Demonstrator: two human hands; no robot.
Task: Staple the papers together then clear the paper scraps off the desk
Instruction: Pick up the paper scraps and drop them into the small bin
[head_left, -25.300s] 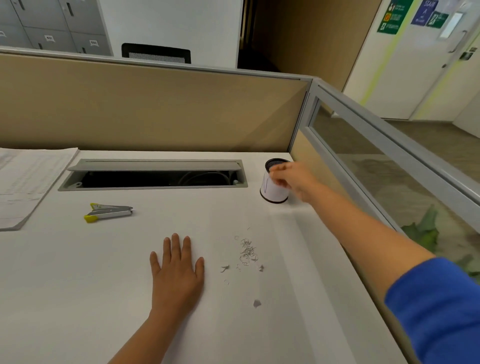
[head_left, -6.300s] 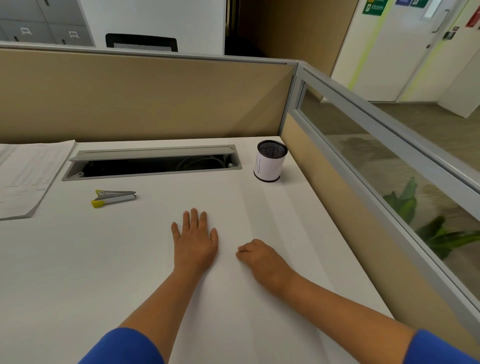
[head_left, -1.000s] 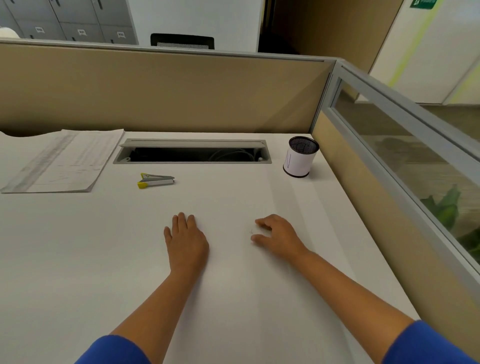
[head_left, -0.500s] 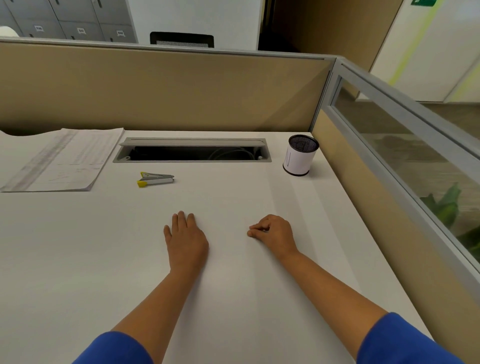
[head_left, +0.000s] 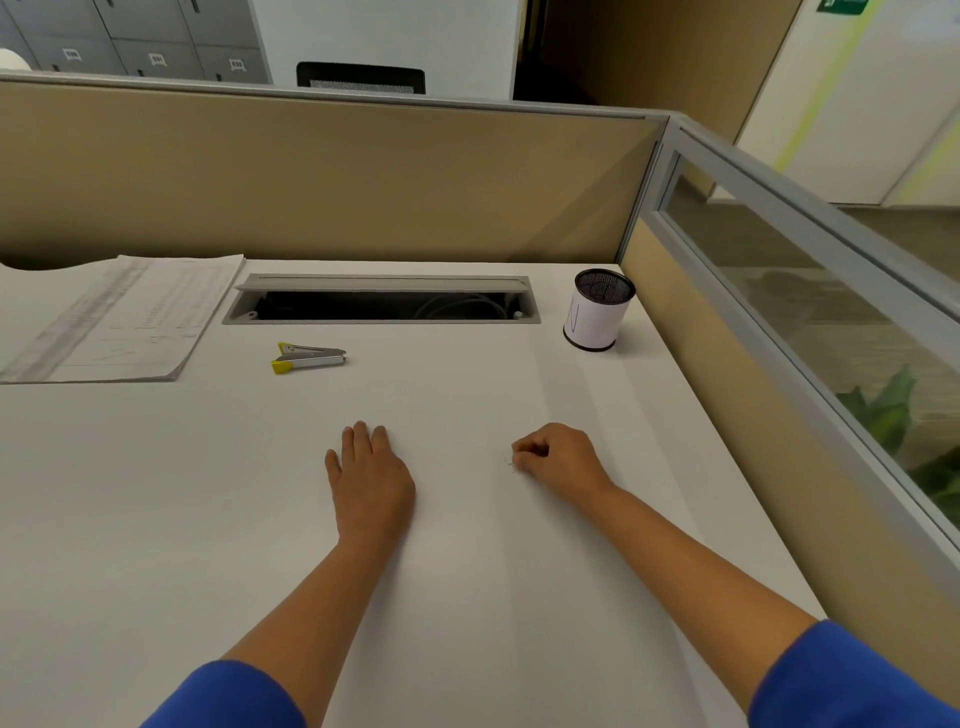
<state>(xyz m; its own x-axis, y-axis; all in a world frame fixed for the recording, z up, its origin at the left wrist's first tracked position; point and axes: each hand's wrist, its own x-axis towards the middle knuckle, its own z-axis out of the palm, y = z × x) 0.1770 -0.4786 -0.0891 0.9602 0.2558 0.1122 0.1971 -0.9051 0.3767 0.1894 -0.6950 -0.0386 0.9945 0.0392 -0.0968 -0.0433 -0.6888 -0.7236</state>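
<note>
My left hand (head_left: 371, 478) lies flat and palm down on the white desk (head_left: 156, 519), holding nothing. To its right, my right hand (head_left: 561, 457) rests on the desk with curled fingers, thumb and forefinger pinching a tiny paper scrap (head_left: 510, 462) that barely shows at the fingertips. The stack of printed papers (head_left: 119, 322) lies at the far left. A silver and yellow stapler (head_left: 307, 357) rests on the desk between the papers and my hands. A white cup with a black mesh rim (head_left: 597, 312) stands at the back right.
An open grey cable slot (head_left: 382, 301) runs along the back of the desk. A tan partition (head_left: 322, 176) closes the far side, and a glass-topped panel (head_left: 810, 322) closes the right side.
My right hand's fingers have curled in over the small scrap and the hand has drawn slightly back. The left hand has stayed flat in place.
</note>
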